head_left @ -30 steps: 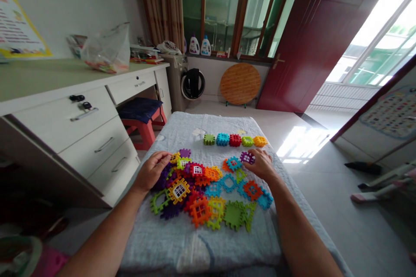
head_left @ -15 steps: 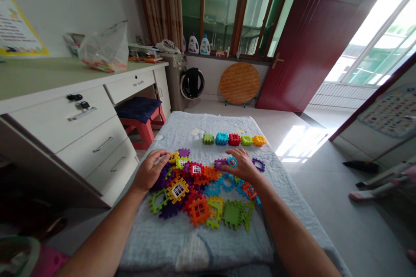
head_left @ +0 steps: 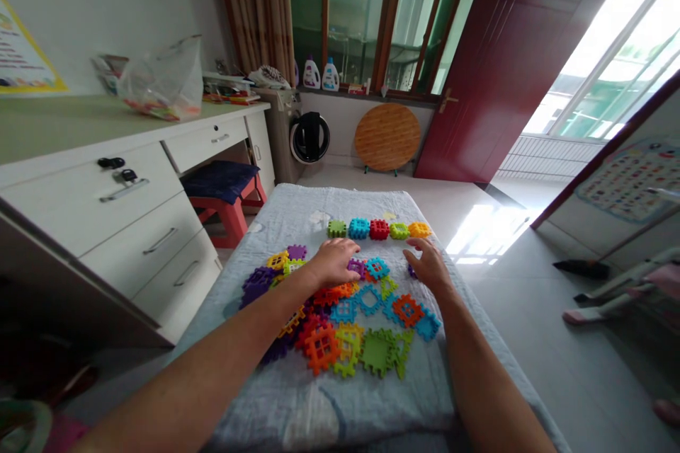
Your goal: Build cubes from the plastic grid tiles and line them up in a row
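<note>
My left hand (head_left: 334, 260) reaches over the heap of plastic interlocking pieces, thumb and fingers apart, beside a purple piece (head_left: 357, 269). I cannot tell if it touches that piece. To the right, my right hand (head_left: 429, 265) is spread above the cloth, partly covering a small purple piece (head_left: 411, 271). Between the hands lies a blue window piece (head_left: 377, 268). Nearer to me are an orange window piece (head_left: 321, 347), a yellow-green one (head_left: 348, 348) and a green square piece (head_left: 378, 352). My left forearm hides part of the heap.
Beyond my hands stands a row of assembled blocks, among them a red block (head_left: 379, 229) and a blue block (head_left: 359, 228). A pale blue cloth (head_left: 297, 212) covers the table. Left are a white desk (head_left: 122, 226) and a red stool (head_left: 228, 223) with a dark cushion.
My left hand has moved right across the heap, from its left edge to the purple piece. My right hand has shifted right, uncovering the blue window piece and covering the small purple one.
</note>
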